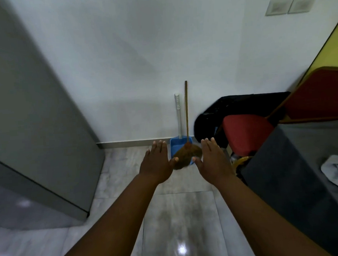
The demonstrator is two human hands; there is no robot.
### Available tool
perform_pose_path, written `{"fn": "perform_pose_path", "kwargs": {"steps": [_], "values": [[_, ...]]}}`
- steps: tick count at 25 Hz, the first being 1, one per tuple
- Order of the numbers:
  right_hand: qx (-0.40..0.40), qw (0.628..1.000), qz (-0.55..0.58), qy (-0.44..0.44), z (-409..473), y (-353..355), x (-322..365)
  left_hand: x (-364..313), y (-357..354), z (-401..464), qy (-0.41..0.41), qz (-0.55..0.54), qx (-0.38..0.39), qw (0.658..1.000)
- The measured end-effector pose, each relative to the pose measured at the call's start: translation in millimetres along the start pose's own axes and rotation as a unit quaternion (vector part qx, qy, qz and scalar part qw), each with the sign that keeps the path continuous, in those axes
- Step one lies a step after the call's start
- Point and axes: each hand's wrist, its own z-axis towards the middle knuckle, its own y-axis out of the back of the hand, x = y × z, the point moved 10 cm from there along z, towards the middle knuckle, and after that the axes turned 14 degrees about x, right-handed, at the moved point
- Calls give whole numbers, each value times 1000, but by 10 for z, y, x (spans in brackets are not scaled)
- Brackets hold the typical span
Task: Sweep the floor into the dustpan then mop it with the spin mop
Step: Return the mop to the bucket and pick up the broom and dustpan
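White wall backs broom [186, 115] and dustpan [176, 147] — bristles half-hidden behind flat hands.

- The broom [187, 156] head hides part of the blue dustpan [175, 147].
- The red chair [244, 133] hides part of the black bag [212, 117] beside the dustpan.

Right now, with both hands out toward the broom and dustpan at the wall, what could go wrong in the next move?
1. The broom only leans on the wall, its bristles resting in the blue dustpan; lifting either one alone may topple the other.
2. The left hand and right hand are open and hold nothing, so a hasty grab could knock both handles sideways.
3. The red chair and black bag crowd the right side, leaving little room for sweeping.
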Motion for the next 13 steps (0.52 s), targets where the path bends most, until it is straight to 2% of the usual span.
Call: {"fn": "perform_pose_path", "kwargs": {"steps": [6,13], "values": [[19,999,26,-4,700,46,-240,109,44,708,24,-2,22,999],[36,999,17,-17,1978,165,-439,154,456,2008,8,-3,21,1000]]}}
